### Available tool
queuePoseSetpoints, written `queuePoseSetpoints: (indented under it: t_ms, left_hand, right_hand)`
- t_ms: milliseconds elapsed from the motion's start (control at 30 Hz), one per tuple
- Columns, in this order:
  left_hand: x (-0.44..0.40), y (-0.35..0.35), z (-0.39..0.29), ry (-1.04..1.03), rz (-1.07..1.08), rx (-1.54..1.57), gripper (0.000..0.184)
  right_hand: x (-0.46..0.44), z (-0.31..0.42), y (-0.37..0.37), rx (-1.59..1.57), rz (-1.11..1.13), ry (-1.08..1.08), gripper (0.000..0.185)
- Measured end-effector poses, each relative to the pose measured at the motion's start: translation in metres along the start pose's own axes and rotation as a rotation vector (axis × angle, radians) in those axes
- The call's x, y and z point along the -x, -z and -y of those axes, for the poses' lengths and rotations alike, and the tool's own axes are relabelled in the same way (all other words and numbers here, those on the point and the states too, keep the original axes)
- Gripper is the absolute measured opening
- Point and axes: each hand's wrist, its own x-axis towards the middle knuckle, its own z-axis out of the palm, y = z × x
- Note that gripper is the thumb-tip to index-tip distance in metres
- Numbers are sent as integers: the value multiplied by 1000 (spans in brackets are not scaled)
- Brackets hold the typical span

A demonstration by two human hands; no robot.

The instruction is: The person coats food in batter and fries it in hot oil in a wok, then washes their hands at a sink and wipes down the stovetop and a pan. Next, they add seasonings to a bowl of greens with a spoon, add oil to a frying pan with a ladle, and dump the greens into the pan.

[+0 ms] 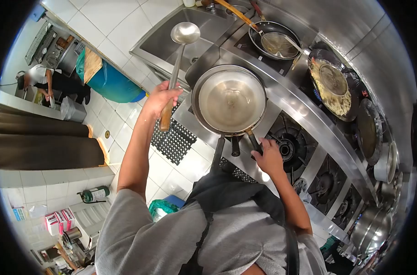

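Observation:
My left hand (pixel 162 98) is closed around the wooden handle of a metal ladle (pixel 185 33), whose round bowl is raised over the edge of the sink. My right hand (pixel 269 158) holds the dark handle of a pan (pixel 231 100) at the front of the stove. The pan is metal, with some clear liquid in its bottom, and it sits over another pan whose handle (pixel 218 153) points toward me. Just right of my right hand is a bare burner (pixel 286 149).
A sink (pixel 165 39) lies beyond the ladle. Behind the raised steel ledge (pixel 309 119) stand a black pan with a strainer (pixel 278 45) and a wok of yellowish food (pixel 334 98). A blue bin (pixel 110 85) and another person (pixel 46 75) are at the left.

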Motion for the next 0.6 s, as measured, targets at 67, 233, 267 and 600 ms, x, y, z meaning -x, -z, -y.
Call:
queuePoseSetpoints:
  t_ms: [67, 233, 267, 600]
  left_hand:
    - [-1, -1, 2, 12, 9, 8, 35]
    - [-10, -1, 2, 28, 37, 29, 31]
    - [-6, -4, -1, 28, 28, 36, 31]
    - [15, 18, 10, 7, 0, -72, 40]
  right_hand:
    - [12, 33, -7, 239, -222, 242, 43]
    - [-4, 64, -71, -385, 527, -447, 98]
    - [-9, 63, -85, -418, 559, -516, 87]
    - [10, 95, -44, -1260, 400, -451, 15]
